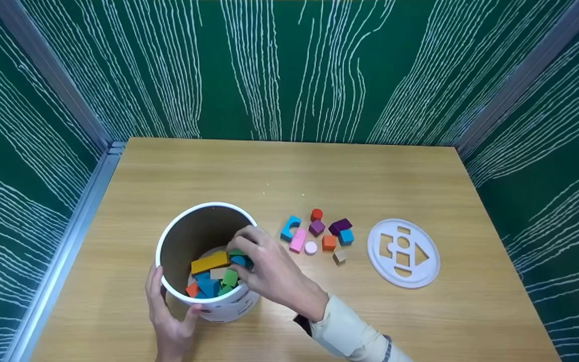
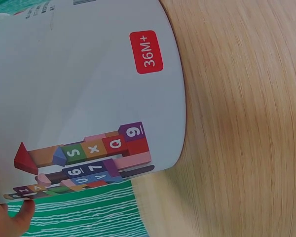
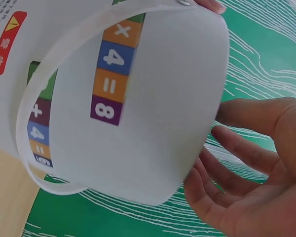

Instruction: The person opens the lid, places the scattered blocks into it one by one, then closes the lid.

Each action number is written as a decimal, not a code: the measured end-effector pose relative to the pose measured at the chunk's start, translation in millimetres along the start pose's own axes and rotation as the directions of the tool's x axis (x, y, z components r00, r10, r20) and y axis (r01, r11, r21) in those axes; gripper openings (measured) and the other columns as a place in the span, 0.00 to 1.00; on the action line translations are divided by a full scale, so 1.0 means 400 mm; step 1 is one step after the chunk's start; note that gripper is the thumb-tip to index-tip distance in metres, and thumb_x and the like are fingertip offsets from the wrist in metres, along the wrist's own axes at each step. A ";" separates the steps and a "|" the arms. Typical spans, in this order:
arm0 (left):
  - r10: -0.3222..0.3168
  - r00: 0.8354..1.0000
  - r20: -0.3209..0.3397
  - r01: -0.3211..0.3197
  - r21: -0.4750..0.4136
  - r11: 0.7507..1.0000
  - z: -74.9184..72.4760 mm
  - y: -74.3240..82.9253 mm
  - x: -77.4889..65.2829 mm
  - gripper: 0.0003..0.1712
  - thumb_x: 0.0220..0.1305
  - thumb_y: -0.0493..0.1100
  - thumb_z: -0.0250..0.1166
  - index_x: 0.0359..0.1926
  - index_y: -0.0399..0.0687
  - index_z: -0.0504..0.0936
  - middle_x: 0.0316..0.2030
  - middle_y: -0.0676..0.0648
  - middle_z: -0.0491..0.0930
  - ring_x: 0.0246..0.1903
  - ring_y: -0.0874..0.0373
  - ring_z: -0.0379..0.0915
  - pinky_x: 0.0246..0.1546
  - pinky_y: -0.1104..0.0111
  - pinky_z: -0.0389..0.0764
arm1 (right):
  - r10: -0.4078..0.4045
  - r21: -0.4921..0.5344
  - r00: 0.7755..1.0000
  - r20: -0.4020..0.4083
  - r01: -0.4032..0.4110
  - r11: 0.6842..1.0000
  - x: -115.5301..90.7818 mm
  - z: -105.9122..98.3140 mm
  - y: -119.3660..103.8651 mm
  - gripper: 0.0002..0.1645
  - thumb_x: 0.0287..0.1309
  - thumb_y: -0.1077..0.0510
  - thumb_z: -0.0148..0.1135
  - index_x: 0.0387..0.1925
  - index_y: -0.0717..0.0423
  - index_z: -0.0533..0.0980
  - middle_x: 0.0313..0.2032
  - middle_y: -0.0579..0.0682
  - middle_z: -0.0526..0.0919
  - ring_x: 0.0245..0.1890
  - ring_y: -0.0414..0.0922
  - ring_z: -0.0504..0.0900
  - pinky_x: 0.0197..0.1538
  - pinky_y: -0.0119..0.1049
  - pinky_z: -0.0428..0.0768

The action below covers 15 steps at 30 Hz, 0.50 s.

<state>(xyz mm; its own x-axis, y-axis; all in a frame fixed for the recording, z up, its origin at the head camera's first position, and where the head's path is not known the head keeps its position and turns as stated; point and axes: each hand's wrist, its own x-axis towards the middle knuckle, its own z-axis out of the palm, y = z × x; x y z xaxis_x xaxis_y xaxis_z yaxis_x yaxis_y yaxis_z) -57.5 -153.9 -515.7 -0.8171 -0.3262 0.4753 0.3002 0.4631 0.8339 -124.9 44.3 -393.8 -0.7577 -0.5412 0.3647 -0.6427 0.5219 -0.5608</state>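
Note:
A white bucket (image 1: 229, 309) stands tilted toward the viewer at the left of the table, with colourful toy blocks (image 1: 209, 287) inside. My left hand (image 1: 171, 322) holds its outer left side, thumb near the front rim; in the left wrist view only part of this hand (image 2: 10, 219) shows at the printed wall. My right hand (image 1: 274, 266) reaches over the right rim with bent fingers, next to a green block (image 1: 230, 277) and a blue one. In the right wrist view the bucket's rim hides the fingertips of the right hand (image 3: 256, 163), so any grip is unclear.
Several loose blocks lie right of the bucket, among them a pink block (image 1: 298, 240), an orange cube (image 1: 328, 243) and a purple block (image 1: 340, 227). Farther right lies a white lid (image 1: 377, 251) with shaped holes. A white handle (image 3: 27, 103) hangs along the bucket.

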 end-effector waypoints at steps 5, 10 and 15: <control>-0.002 1.000 -0.009 0.002 0.028 1.000 -0.001 0.009 0.003 0.50 0.41 0.42 0.68 0.65 0.51 0.52 0.65 0.49 0.50 0.60 0.53 0.51 0.57 0.72 0.59 | 0.024 -0.003 1.000 -0.018 -0.024 1.000 -0.013 -0.014 0.004 0.15 0.46 0.55 0.65 0.39 0.47 0.75 0.43 0.44 0.72 0.44 0.39 0.69 0.46 0.27 0.74; -0.027 1.000 -0.002 0.027 0.055 0.998 -0.001 0.010 -0.001 0.51 0.41 0.41 0.68 0.66 0.52 0.51 0.65 0.50 0.49 0.60 0.52 0.50 0.58 0.71 0.58 | 0.034 0.009 0.999 -0.035 -0.034 0.999 -0.024 -0.024 0.011 0.15 0.46 0.54 0.64 0.39 0.47 0.75 0.43 0.44 0.72 0.45 0.39 0.69 0.46 0.28 0.74; -0.049 0.999 -0.003 0.049 0.065 0.997 0.001 0.012 -0.001 0.50 0.42 0.42 0.68 0.66 0.54 0.50 0.65 0.51 0.49 0.61 0.53 0.49 0.58 0.69 0.58 | 0.047 0.033 0.998 -0.046 -0.046 0.998 -0.036 -0.032 0.022 0.13 0.49 0.52 0.61 0.39 0.47 0.75 0.43 0.43 0.72 0.45 0.40 0.69 0.47 0.29 0.73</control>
<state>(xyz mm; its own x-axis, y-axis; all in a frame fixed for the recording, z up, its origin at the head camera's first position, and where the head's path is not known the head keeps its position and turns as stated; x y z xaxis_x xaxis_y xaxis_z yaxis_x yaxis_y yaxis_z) -55.8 -151.3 -512.0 -0.8294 -0.3505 0.4351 0.2277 0.4991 0.8361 -121.1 65.1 -394.2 -0.7915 -0.4854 0.3715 -0.6035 0.5242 -0.6008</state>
